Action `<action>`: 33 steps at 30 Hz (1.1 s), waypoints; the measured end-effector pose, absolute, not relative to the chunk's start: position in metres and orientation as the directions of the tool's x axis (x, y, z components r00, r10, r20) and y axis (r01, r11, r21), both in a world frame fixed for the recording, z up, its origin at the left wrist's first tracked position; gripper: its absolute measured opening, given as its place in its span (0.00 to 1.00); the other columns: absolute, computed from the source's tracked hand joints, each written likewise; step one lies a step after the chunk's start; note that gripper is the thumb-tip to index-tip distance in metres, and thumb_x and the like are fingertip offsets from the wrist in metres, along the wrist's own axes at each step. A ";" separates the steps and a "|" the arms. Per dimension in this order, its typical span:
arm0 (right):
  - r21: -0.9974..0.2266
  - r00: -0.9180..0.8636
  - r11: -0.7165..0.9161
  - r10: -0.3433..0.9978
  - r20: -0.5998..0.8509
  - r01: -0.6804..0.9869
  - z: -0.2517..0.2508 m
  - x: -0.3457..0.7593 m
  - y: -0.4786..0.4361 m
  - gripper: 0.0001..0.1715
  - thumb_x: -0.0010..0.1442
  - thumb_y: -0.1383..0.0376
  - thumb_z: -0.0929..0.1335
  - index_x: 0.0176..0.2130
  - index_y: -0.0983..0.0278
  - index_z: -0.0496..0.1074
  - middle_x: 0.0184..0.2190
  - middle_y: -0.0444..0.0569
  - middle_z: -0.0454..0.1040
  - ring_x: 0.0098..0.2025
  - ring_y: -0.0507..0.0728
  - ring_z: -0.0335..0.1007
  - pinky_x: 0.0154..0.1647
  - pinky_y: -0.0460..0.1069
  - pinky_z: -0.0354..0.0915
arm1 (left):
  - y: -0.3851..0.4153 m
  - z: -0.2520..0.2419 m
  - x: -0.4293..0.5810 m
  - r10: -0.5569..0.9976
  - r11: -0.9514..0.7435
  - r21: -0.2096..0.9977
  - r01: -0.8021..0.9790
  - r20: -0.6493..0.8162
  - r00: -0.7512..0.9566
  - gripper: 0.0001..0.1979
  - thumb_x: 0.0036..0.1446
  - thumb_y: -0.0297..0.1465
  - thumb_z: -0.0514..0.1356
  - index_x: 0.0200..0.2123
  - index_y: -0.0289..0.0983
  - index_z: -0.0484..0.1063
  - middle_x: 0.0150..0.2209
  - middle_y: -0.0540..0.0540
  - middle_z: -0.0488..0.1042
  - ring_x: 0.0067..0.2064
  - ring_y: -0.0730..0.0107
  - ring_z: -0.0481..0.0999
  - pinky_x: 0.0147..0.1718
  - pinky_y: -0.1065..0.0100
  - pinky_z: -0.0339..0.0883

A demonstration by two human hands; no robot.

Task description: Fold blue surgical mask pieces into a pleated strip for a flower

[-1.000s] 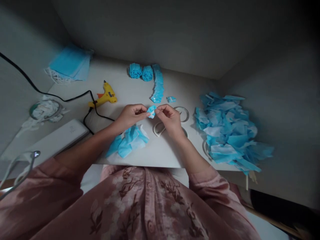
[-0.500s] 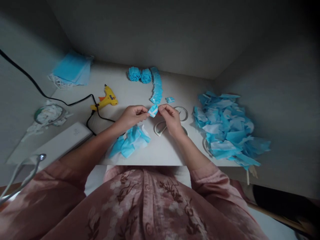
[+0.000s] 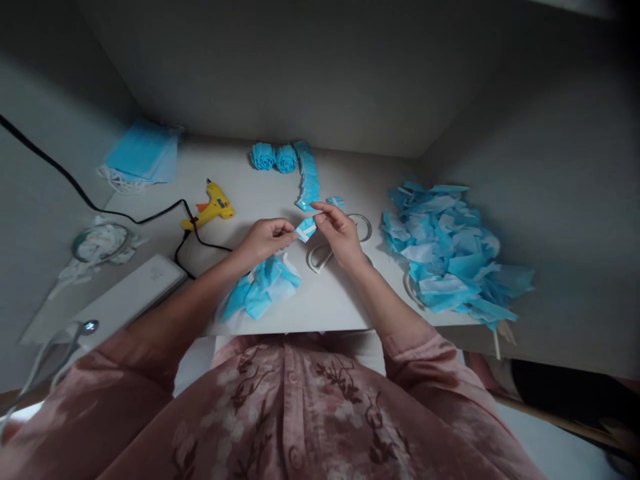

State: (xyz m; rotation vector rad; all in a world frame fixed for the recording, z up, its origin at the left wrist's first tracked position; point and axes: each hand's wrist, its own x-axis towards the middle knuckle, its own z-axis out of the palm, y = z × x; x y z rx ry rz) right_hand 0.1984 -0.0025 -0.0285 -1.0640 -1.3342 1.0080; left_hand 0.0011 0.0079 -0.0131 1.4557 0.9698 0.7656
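Note:
A small folded blue piece (image 3: 305, 229) of mask fabric is pinched between my left hand (image 3: 264, 239) and my right hand (image 3: 340, 233), just above the white table (image 3: 320, 300). Both hands have their fingers closed on it. Under my left wrist lies a little heap of blue and white scraps (image 3: 260, 291). Right behind my hands a strip of folded blue pieces (image 3: 307, 177) runs back to two blue rolled rosettes (image 3: 274, 157). One loose folded piece (image 3: 335, 201) sits beside the strip.
A yellow glue gun (image 3: 213, 205) with a black cord (image 3: 125, 217) lies left of the hands. White-handled scissors (image 3: 325, 253) rest under my right hand. A big pile of blue scraps (image 3: 445, 250) fills the right side. Stacked face masks (image 3: 140, 153) sit far left, a white box (image 3: 130, 293) nearer.
My hands have turned the small blue piece and shifted it slightly; the right hand's fingers now reach over it. The view has tilted a little.

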 end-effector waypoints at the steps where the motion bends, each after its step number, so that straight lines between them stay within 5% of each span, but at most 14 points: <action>1: -0.971 -0.008 0.237 0.972 0.236 0.036 -0.028 0.199 -0.003 0.26 0.58 0.46 0.73 0.50 0.56 0.77 0.35 0.44 0.77 0.38 0.54 0.72 0.45 0.51 0.68 | 0.008 -0.014 0.001 0.887 -0.002 0.989 0.147 -0.066 0.456 0.13 0.51 0.41 0.65 0.30 0.36 0.72 0.21 0.55 0.65 0.23 0.78 0.61 0.23 0.73 0.53; 6: -0.975 -0.140 0.214 0.965 0.220 -0.055 -0.027 0.198 -0.003 0.28 0.54 0.50 0.77 0.52 0.56 0.76 0.33 0.42 0.76 0.35 0.51 0.71 0.40 0.49 0.67 | 0.007 -0.016 0.003 0.878 -0.085 0.982 0.171 -0.007 0.478 0.13 0.51 0.40 0.64 0.28 0.35 0.72 0.23 0.54 0.65 0.25 0.78 0.60 0.24 0.73 0.52; 12: -0.979 -0.078 0.195 0.977 0.200 -0.065 -0.026 0.197 -0.001 0.28 0.51 0.50 0.78 0.48 0.60 0.78 0.29 0.41 0.75 0.30 0.50 0.67 0.36 0.48 0.65 | 0.008 -0.015 0.001 0.909 -0.076 0.988 0.138 0.012 0.417 0.12 0.51 0.40 0.65 0.30 0.36 0.74 0.24 0.53 0.68 0.26 0.77 0.61 0.25 0.73 0.53; 22: -0.984 -0.056 0.176 0.982 0.178 -0.031 -0.033 0.201 0.001 0.27 0.53 0.50 0.76 0.48 0.59 0.78 0.31 0.42 0.78 0.33 0.51 0.71 0.41 0.49 0.68 | 0.009 -0.008 0.000 0.923 -0.038 0.991 0.131 -0.015 0.384 0.12 0.50 0.40 0.64 0.30 0.37 0.72 0.24 0.53 0.67 0.26 0.76 0.63 0.27 0.72 0.56; 28: -0.987 -0.028 0.162 0.986 0.162 -0.010 -0.031 0.200 0.000 0.37 0.55 0.49 0.74 0.61 0.53 0.69 0.40 0.46 0.81 0.37 0.55 0.74 0.40 0.51 0.70 | 0.011 -0.010 -0.002 0.923 -0.043 0.991 0.129 -0.010 0.384 0.12 0.52 0.39 0.64 0.30 0.36 0.72 0.24 0.54 0.66 0.26 0.77 0.62 0.26 0.72 0.55; 33: -0.987 -0.072 0.158 0.984 0.161 -0.041 -0.032 0.197 0.000 0.33 0.54 0.52 0.75 0.57 0.57 0.72 0.30 0.41 0.75 0.31 0.52 0.69 0.38 0.50 0.68 | 0.012 -0.014 -0.002 0.929 -0.033 0.993 0.115 -0.012 0.370 0.12 0.51 0.40 0.65 0.30 0.36 0.72 0.24 0.54 0.66 0.25 0.77 0.61 0.26 0.72 0.54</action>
